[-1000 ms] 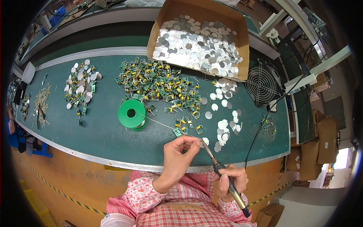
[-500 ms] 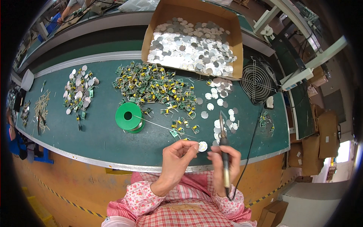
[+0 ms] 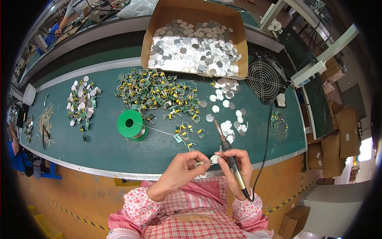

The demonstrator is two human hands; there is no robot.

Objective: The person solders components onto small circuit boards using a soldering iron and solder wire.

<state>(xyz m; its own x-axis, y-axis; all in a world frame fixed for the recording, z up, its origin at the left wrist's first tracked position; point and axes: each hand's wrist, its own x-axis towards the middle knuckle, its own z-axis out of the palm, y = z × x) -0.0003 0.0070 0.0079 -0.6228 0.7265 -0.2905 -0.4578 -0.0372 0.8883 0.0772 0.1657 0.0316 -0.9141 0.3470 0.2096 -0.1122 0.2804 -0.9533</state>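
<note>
My right hand is closed around a soldering iron, whose tip points away from me over the bench. Its thumb and fingertip also pinch a round white disc. Just left of the disc, my left hand pinches a small part that looks like a little circuit board, mostly covered by the fingers. Loose silver and white discs lie beyond the iron. A green solder spool stands to the left, its wire reaching toward my left hand.
Small circuit boards with yellow parts are heaped mid-bench. Behind them stands a cardboard box of discs. A pile of boards with discs lies left. At the right are a round-grilled fan and the iron's cord.
The disc at my left fingertips is now in my right fingers' pinch, and a small board shows in my left hand. My hands have drawn closer, and the whole view has shifted slightly.
</note>
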